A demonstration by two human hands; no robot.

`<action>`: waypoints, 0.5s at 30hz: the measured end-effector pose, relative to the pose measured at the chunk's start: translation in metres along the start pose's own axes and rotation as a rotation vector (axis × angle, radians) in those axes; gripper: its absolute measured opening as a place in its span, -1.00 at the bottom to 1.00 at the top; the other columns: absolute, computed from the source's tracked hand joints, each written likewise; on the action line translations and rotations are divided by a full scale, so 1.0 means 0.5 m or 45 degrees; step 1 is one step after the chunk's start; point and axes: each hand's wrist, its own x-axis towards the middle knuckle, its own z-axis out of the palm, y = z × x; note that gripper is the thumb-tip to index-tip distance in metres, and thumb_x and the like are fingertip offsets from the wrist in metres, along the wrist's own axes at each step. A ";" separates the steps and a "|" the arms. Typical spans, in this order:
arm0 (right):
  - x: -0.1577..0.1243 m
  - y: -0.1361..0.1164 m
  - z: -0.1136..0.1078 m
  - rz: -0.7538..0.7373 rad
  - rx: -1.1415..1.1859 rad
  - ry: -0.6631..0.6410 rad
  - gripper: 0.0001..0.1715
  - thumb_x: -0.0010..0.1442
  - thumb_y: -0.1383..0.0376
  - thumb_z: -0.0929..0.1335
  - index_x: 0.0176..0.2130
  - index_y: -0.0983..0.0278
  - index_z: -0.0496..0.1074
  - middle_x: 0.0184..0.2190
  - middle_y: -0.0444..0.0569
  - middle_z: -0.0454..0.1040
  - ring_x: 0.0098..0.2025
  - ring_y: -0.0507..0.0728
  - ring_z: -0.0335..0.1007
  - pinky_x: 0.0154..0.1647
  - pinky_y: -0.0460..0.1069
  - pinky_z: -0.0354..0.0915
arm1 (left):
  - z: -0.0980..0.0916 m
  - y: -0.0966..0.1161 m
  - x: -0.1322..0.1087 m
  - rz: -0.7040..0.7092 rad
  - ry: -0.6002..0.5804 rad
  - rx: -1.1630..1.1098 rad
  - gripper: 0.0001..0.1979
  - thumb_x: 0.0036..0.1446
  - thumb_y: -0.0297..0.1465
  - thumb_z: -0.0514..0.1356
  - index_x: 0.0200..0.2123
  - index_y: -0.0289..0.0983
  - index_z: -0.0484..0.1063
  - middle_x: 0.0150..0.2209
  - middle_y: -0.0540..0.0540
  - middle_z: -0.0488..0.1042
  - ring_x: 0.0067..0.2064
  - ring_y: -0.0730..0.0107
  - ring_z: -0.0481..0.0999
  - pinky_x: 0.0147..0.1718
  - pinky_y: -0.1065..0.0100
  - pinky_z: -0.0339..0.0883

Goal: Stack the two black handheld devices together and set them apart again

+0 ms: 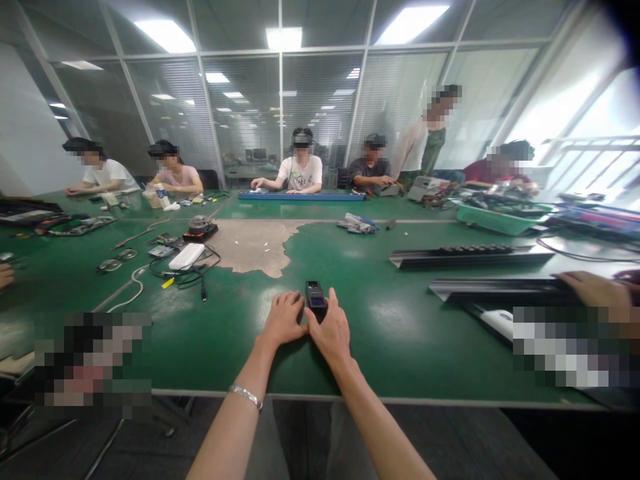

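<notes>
A small black boxy device with a little screen [315, 295] rests on the green table [395, 360] in front of me. My right hand [334, 328] is around its near end, thumb on the left side and fingers along the right side. Close against the device's left side lies my left hand [284, 319], palm down, its fingers stretched forward and slightly bent. Its fingertips are at the device's edge; whether they press on it I cannot tell. A silver bracelet [246, 396] circles my left wrist.
Left of centre are a white power bank [187, 257], tangled black cables and eyeglasses [117, 260]. Long black metal channels [473, 256] lie at right, near a co-worker's hand [595, 288]. A green basket [500, 219] stands farther back. Several people sit across the table.
</notes>
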 end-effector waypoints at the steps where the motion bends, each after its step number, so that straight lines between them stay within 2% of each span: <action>1: 0.000 0.000 0.000 0.004 -0.006 -0.002 -0.03 0.26 0.03 0.32 0.41 0.49 -0.04 0.16 0.33 0.42 0.05 0.33 0.42 0.10 0.21 0.32 | 0.000 0.000 0.000 0.002 0.003 0.000 -0.39 0.13 -0.15 0.24 0.23 -0.20 0.35 0.30 -0.22 0.30 0.31 -0.05 0.23 0.30 -0.04 0.03; 15: 0.001 -0.014 -0.012 0.044 0.037 -0.014 -0.11 0.30 0.07 0.28 0.40 0.48 -0.01 0.12 0.34 0.46 0.06 0.34 0.46 0.05 0.19 0.36 | 0.004 -0.001 -0.001 0.007 0.023 -0.032 -0.40 0.13 -0.10 0.25 0.21 -0.17 0.38 0.29 -0.21 0.32 0.29 -0.06 0.25 0.29 -0.04 0.05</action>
